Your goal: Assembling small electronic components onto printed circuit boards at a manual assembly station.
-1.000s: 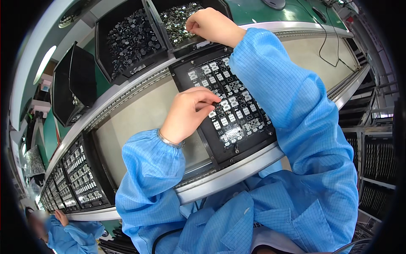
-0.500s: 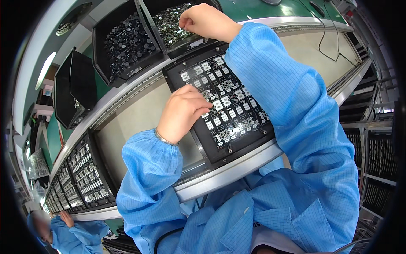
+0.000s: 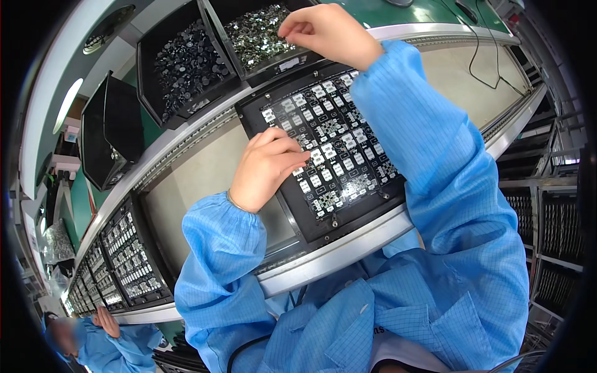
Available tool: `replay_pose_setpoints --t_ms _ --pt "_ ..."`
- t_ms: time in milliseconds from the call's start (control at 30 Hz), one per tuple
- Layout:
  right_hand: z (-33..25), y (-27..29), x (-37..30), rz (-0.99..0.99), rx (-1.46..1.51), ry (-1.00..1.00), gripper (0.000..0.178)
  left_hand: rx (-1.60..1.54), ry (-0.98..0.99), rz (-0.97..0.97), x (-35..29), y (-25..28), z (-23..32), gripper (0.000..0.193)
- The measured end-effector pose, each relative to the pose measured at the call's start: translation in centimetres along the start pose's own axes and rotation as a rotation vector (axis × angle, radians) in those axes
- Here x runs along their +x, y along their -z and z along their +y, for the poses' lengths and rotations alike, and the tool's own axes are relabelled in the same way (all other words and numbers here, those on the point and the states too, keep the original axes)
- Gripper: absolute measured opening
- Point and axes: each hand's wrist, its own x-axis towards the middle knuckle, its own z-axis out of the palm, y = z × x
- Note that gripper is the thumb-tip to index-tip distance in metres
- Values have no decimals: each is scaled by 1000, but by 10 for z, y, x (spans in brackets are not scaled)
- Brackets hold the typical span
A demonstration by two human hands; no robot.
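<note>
Under my hands a black fixture tray (image 3: 348, 221) lies on the line, carrying a panel of circuit boards (image 3: 341, 163) with rows of white parts. Over the panel's left part is my left hand (image 3: 264, 166), its thumb and index finger pinched together just above the white parts. Whatever small thing may be at those fingertips is too small to name. At the front right edge of a black bin of small shiny metal pieces (image 3: 255, 37) hovers my right hand (image 3: 336, 36). Its fingers are curled in a pinch, and their contents cannot be made out.
Left of the metal pieces, a bin (image 3: 189, 68) holds dark round parts. Another black bin (image 3: 112, 130) stands farther left. More loaded fixture trays (image 3: 127, 255) line the conveyor at left, near a co-worker's hand (image 3: 107, 322). A metal rail (image 3: 336, 244) borders the near side; cables (image 3: 479, 56) lie far right.
My right hand has moved a little to the right over the metal-piece bin, and its sleeve uncovers more of the panel. My left hand keeps its pinch in nearly the same place.
</note>
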Motion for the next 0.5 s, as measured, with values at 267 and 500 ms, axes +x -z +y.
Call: replay_pose_setpoints --t_ms 267,500 --pt "0 4 -34 -17 -78 -74 15 125 -45 -4 -2 7 2 26" --pt "1 2 -34 -46 -48 -94 14 209 -75 -73 0 12 4 22"
